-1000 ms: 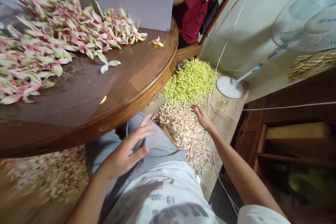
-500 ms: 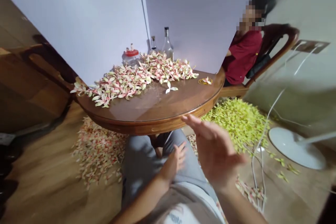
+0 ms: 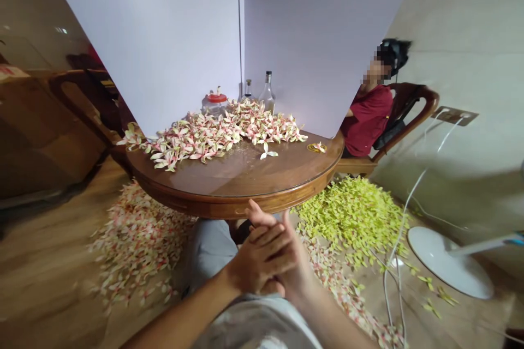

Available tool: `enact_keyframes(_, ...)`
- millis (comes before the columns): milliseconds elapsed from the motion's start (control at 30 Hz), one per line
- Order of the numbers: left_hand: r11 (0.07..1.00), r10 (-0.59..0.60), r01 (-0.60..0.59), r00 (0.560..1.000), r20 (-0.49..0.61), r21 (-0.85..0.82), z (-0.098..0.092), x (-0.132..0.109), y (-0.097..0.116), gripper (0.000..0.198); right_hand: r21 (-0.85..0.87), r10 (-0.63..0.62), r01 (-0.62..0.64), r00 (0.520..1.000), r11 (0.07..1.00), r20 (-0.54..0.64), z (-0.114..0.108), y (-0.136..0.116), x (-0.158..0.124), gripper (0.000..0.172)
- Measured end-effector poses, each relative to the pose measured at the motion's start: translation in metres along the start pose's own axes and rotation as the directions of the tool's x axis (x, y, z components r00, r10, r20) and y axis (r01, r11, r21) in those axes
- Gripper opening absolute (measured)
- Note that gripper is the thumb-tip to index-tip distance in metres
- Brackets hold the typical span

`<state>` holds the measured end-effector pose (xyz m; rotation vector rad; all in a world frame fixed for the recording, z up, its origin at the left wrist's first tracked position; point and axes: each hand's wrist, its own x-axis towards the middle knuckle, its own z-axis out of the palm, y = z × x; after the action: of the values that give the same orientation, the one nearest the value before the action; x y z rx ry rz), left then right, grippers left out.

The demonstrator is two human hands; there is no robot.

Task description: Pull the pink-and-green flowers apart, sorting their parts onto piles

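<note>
OK so wood floor (image 3: 49,229) runs under everything, w/ a pale wall (image 3: 462,38) on the R. Two white boards (image 3: 155,43) stand in a V on the round desk (image 3: 229,182), wood w/ a glass top, closing off its far side. Person in red tee (image 3: 367,120) sits on a wood chair (image 3: 413,103) just past the desk's R edge. Desk heap (image 3: 204,136) of pink-cream petals spreads along the boards, approx the whole back half of the top. Floor pile (image 3: 135,240), same petals, lies under the desk's L side; yellow-green pile (image 3: 352,218) lies on the floor to the R, w/ a pink-cream strip (image 3: 339,278) trailing below it. White fan base (image 3: 446,262) sits just R of that, white cords (image 3: 403,218) btw them. Behind the heap: jar (image 3: 216,103) w/ red lid, tall bottle (image 3: 267,92), small bottle (image 3: 248,89). Loose sprig (image 3: 266,151) lies apart on the desk, rubber bands (image 3: 317,147) w/ a petal near the R edge. L hand (image 3: 257,259) and R hand (image 3: 292,262) press together just below the desk edge, fingers overlapped, nothing seen held; palms hidden, so can't tell how open.
</note>
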<state>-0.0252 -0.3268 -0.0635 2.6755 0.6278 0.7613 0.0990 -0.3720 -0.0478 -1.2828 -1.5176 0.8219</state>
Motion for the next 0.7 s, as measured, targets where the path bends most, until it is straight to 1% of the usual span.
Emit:
enact_keyframes(33, 1.0, 0.011, -0.01, 0.998, 0.058, -0.018, 0.004, -0.009, -0.013, 0.047, 0.048, -0.009, 0.009, 1.0, 0.999, 0.003, -0.016, -0.003, 0.01, 0.078)
enact_keyframes(67, 0.998, -0.027, 0.033, 0.993, 0.116, -0.052, 0.007, -0.02, -0.026, 0.042, 0.087, -0.017, 0.018, 1.0, 0.996, -0.007, -0.034, -0.002, 0.023, 0.071)
enact_keyframes(100, 0.988, -0.104, 0.12, 0.981, 0.161, -0.092, 0.009, -0.032, -0.039, 0.04, 0.075, -0.024, 0.027, 0.999, 0.997, -0.036, -0.054, 0.002, 0.039, 0.063)
enact_keyframes(133, 0.965, -0.2, 0.227, 0.962, 0.188, -0.134, 0.012, -0.045, -0.052, 0.042, 0.011, -0.03, 0.031, 0.996, 0.999, -0.083, -0.073, 0.007, 0.058, 0.055)
enact_keyframes(167, 0.911, -0.329, 0.364, 0.925, 0.191, -0.193, 0.017, -0.057, -0.065, 0.045, -0.094, -0.039, 0.026, 0.989, 0.995, -0.142, -0.089, 0.013, 0.079, 0.05)
enact_keyframes(200, 0.878, -0.398, 0.428, 0.902, 0.168, -0.217, 0.023, -0.068, -0.076, 0.049, -0.286, -0.061, -0.005, 0.974, 0.958, -0.22, -0.103, 0.02, 0.103, 0.046)
enact_keyframes(233, 0.847, -0.451, 0.475, 0.88, 0.149, -0.24, 0.03, -0.078, -0.086, 0.053, -0.357, -0.062, -0.035, 0.965, 0.933, -0.256, -0.112, 0.025, 0.127, 0.044)
enact_keyframes(267, 0.814, -0.505, 0.519, 0.854, 0.121, -0.263, 0.04, -0.085, -0.094, 0.058, -0.398, -0.059, -0.053, 0.963, 0.916, -0.262, -0.117, 0.031, 0.152, 0.04)
enact_keyframes(333, 0.736, -0.611, 0.599, 0.788, 0.072, -0.316, 0.061, -0.094, -0.108, 0.067, -0.477, -0.03, -0.096, 0.968, 0.874, -0.249, -0.116, 0.039, 0.196, 0.032)
enact_keyframes(400, 0.643, -0.71, 0.662, 0.703, 0.023, -0.385, 0.082, -0.097, -0.118, 0.071, -0.548, 0.029, -0.154, 0.973, 0.822, -0.23, -0.104, 0.046, 0.229, 0.026)
enact_keyframes(467, 0.57, -0.775, 0.688, 0.632, -0.016, -0.449, 0.096, -0.1, -0.126, 0.072, -0.607, 0.088, -0.212, 0.97, 0.766, -0.228, -0.09, 0.052, 0.249, 0.026)
enact_keyframes(500, 0.544, -0.795, 0.691, 0.606, -0.028, -0.475, 0.1, -0.101, -0.129, 0.072, -0.632, 0.11, -0.237, 0.966, 0.738, -0.234, -0.084, 0.055, 0.255, 0.029)
enact_keyframes(533, 0.523, -0.809, 0.692, 0.587, -0.034, -0.498, 0.103, -0.103, -0.132, 0.072, -0.653, 0.124, -0.256, 0.962, 0.713, -0.242, -0.079, 0.058, 0.258, 0.032)
enact_keyframes(600, 0.494, -0.823, 0.687, 0.567, -0.033, -0.532, 0.105, -0.108, -0.138, 0.073, -0.686, 0.132, -0.274, 0.958, 0.674, -0.254, -0.071, 0.062, 0.261, 0.034)
enact_keyframes(700, 0.481, -0.822, 0.674, 0.569, -0.02, -0.561, 0.105, -0.113, -0.145, 0.077, -0.716, 0.092, -0.247, 0.964, 0.653, -0.249, -0.065, 0.061, 0.256, 0.03)
